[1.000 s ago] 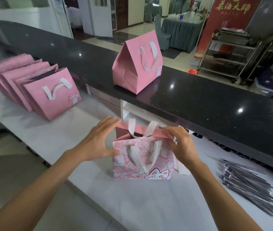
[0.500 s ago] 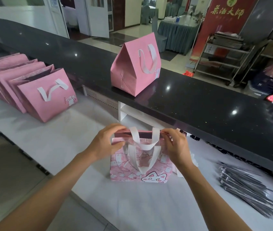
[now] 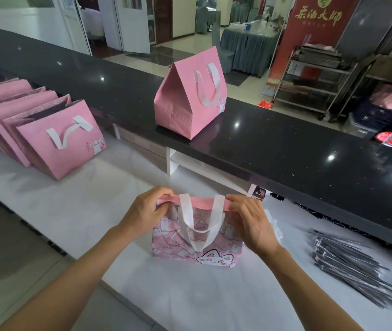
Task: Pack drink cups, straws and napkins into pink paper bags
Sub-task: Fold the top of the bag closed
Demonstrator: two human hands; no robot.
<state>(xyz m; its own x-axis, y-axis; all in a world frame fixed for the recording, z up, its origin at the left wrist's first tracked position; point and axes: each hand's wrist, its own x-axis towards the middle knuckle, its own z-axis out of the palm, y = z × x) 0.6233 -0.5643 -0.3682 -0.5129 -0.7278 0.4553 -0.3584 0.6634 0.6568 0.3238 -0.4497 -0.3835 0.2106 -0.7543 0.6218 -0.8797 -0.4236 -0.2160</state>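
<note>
A pink paper bag (image 3: 197, 240) with a cat print and white handles stands on the white counter (image 3: 190, 295) in front of me. Its top edge is pressed together into a flat pink strip. My left hand (image 3: 146, 211) pinches the left end of that strip and my right hand (image 3: 250, 218) pinches the right end. What is inside the bag is hidden. A heap of dark wrapped straws (image 3: 350, 268) lies to the right of the bag.
A closed pink bag (image 3: 190, 101) stands on the raised black bar top (image 3: 285, 149). Several open pink bags (image 3: 35, 125) lean in a row at the left of the white counter. A metal rack (image 3: 319, 75) and a red banner are beyond the bar.
My left hand went from resting flat on the bag's side to pinching its top edge. The bag's mouth, open a second ago, is now pressed shut between both hands.
</note>
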